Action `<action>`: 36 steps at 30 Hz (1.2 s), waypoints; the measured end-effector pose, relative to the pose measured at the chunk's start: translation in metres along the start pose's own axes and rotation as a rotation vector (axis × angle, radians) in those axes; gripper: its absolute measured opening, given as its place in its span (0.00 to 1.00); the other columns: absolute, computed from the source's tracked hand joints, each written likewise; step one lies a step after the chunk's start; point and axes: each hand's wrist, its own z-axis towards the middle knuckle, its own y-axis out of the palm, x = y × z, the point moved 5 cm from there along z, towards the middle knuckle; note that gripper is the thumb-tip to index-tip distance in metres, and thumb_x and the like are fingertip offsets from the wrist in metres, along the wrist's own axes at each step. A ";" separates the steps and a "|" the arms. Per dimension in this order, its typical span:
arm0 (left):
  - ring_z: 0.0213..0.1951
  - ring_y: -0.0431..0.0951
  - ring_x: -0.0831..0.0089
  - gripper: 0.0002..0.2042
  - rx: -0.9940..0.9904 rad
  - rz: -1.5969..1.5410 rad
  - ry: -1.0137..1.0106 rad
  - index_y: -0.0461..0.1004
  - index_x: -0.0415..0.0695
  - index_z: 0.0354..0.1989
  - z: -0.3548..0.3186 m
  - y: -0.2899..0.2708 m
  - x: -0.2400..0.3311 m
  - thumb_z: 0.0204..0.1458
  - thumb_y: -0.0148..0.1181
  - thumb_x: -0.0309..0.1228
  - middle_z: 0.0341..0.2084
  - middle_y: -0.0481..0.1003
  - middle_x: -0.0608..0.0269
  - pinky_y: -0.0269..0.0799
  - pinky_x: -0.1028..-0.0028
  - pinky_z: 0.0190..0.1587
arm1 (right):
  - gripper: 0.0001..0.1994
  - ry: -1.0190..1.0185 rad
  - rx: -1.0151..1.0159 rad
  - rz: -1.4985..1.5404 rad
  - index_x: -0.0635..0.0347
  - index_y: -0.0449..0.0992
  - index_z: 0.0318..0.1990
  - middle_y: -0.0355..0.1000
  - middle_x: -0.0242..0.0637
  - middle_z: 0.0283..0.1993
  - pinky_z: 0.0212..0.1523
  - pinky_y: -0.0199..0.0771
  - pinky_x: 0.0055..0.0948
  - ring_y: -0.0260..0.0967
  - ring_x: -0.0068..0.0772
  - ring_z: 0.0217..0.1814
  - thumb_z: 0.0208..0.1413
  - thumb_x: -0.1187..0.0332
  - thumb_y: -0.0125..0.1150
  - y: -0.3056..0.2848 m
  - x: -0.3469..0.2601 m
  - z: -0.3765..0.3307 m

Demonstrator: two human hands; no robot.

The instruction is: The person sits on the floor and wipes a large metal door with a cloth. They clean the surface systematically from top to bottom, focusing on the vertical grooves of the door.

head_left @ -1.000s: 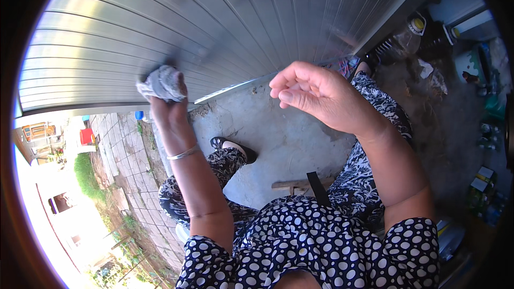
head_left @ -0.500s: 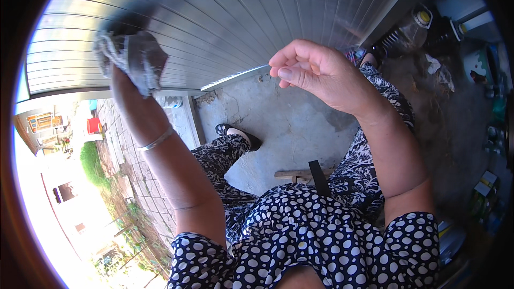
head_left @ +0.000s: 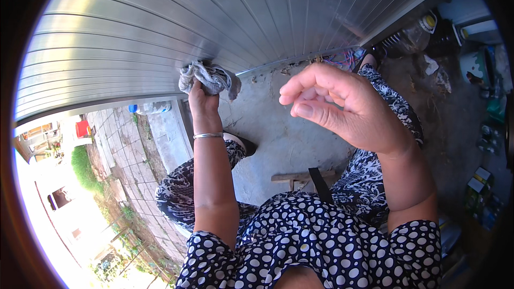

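A crumpled grey cloth (head_left: 217, 79) is bunched in my left hand (head_left: 204, 104), whose fingers are wrapped round it and partly hidden by its folds. It rests at the lower part of a ribbed, silvery metal panel (head_left: 241, 16), close to the panel's bottom edge. My right hand (head_left: 348, 107) hangs in the air over the concrete floor (head_left: 273, 107), away from the panel. Its fingers are loosely curved, the thumb stands apart from them, and nothing is between them.
A large clear plastic bottle with a yellow cap (head_left: 415, 34) stands at the far right. Several bottles (head_left: 490, 136) line the right side. A low wooden stool (head_left: 289, 177) is below me. Thin coloured cords (head_left: 342, 59) lie by the panel's foot. Paving (head_left: 134, 166) stretches outside on the left.
My left hand has swept the cloth rightward and lower along the panel, toward its bottom edge. My right hand has dropped slightly nearer to me, its fingers still curved.
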 end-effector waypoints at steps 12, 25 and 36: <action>0.50 0.75 0.59 0.15 0.347 -0.139 -0.360 0.71 0.45 0.50 0.059 -0.052 -0.105 0.64 0.39 0.35 0.48 0.74 0.59 0.70 0.54 0.55 | 0.10 -0.058 -0.008 -0.090 0.67 0.72 0.43 0.72 0.38 0.39 0.41 0.74 0.25 0.72 0.27 0.39 0.55 0.73 0.61 -0.008 -0.010 0.001; 0.57 0.68 0.56 0.21 0.312 -0.295 -0.355 0.67 0.46 0.55 0.024 -0.027 -0.078 0.65 0.34 0.44 0.54 0.70 0.58 0.62 0.50 0.61 | 0.10 -0.078 0.057 -0.077 0.66 0.72 0.42 0.74 0.37 0.39 0.42 0.74 0.25 0.72 0.25 0.40 0.57 0.70 0.61 -0.008 -0.002 -0.002; 0.56 0.69 0.57 0.18 -0.044 -0.179 0.122 0.67 0.41 0.56 -0.095 0.101 0.103 0.65 0.35 0.35 0.53 0.70 0.52 0.62 0.51 0.61 | 0.10 -0.023 0.029 0.033 0.64 0.71 0.45 0.73 0.34 0.41 0.45 0.73 0.23 0.71 0.23 0.41 0.62 0.67 0.55 -0.012 0.014 0.000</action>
